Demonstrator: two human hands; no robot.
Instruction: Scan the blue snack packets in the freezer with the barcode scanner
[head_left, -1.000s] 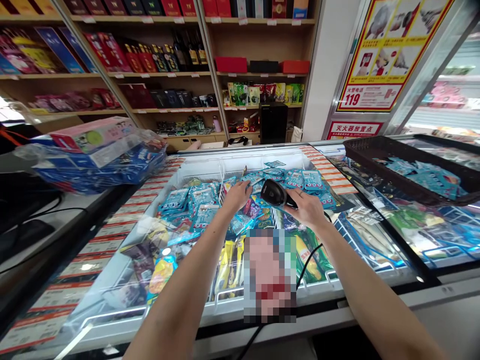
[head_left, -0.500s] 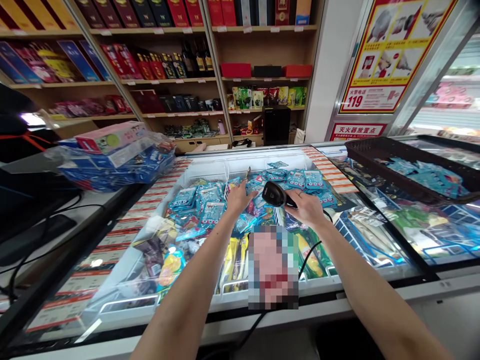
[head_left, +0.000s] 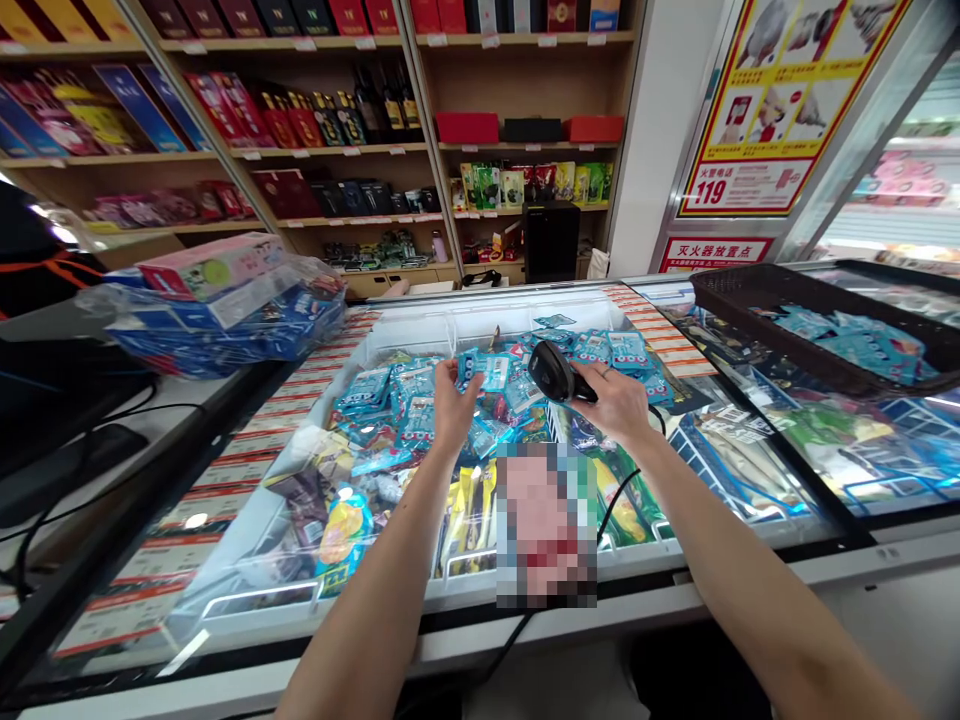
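Observation:
My left hand (head_left: pixel 456 405) pinches a small blue packet (head_left: pixel 493 373) by its left side, with the printed face turned up. My right hand (head_left: pixel 616 402) is wrapped round the handle of a black barcode scanner (head_left: pixel 551 372). The scanner's head points left, a short way from the packet, and its cord runs down past my right wrist. Around both hands lie many similar blue packets (head_left: pixel 426 420) in loose piles at the chest freezer (head_left: pixel 300 600). I cannot tell which of these packets rest on the glass and which lie under it.
On the right stands a dark brown basket (head_left: pixel 739 305) holding more blue packets. Plastic-wrapped boxes (head_left: pixel 225 310) are stacked at the left, near black cables (head_left: pixel 45 520). Behind the freezer rise shelves (head_left: pixel 337 150) of boxes and bottles. A blurred patch covers the front middle.
My left hand has drawn back slightly left from the pile and now holds a blue packet. The scanner in my right hand has shifted little, staying just right of it.

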